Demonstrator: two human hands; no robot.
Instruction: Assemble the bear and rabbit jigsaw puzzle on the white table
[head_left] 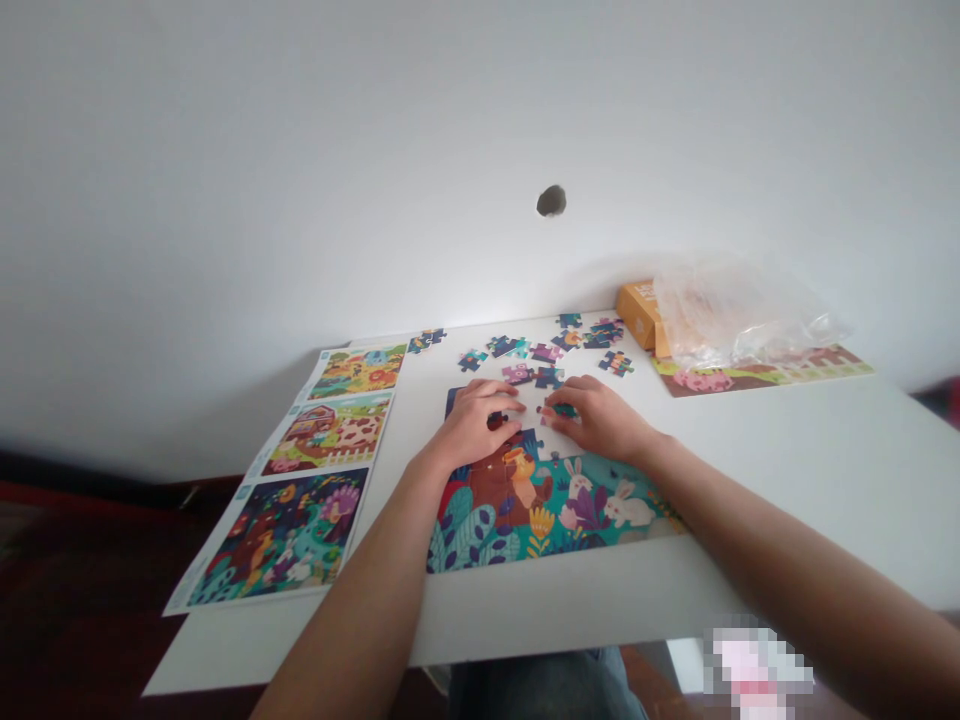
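A partly assembled jigsaw puzzle [517, 500] with a brown bear, white rabbits and teal plants lies on the white table. Over its upper left part rests my left hand [480, 425], fingers curved and apart, touching the puzzle around a dark reddish piece. My right hand [596, 415] is at the puzzle's upper edge, thumb and forefinger closed around a small teal and dark piece [562, 410]. Just beyond both hands, several loose pieces [547, 353] are scattered, mostly dark blue, teal and pink.
At the left lies a sheet with three printed pictures [326, 435]. An orange box [636, 312] and a clear plastic bag [742, 315] sit at the back right, over a farm-themed picture [787, 368]. A wall [420, 180] with a hole rises behind the table [787, 470].
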